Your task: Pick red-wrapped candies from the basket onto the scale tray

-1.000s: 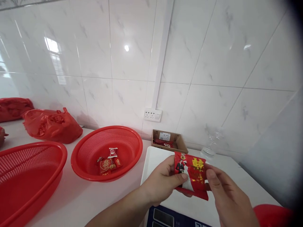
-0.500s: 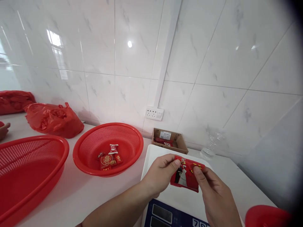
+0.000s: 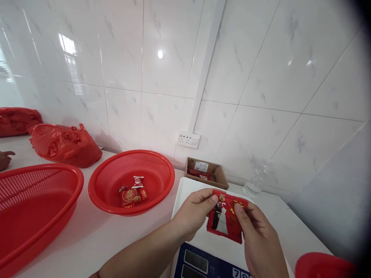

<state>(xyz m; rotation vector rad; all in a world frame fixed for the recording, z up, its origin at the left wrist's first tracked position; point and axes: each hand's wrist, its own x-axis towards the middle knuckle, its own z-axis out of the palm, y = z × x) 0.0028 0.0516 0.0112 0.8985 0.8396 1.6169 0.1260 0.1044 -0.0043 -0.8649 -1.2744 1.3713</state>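
Note:
A red printed packet, with a picture of a couple in dark and white dress, is held up between both hands. My left hand pinches its upper left corner between thumb and fingers. At the upper right, my right hand grips it with the thumb on its front face; the fingers behind are partly hidden. Below the packet lies a white weighing scale with a dark blue display panel. Neither hand touches the scale as far as I can see.
A red mesh basket holds several small wrapped snacks. Another red basket stands left. Red plastic bags, a cardboard box and a clear plastic container line the wall. Another person's hand shows far left; a red container sits right.
The packet is tilted more upright, so more of its printed front shows. Both hands keep their hold. The other person's hand at far left has shifted slightly, and the view has moved a little.

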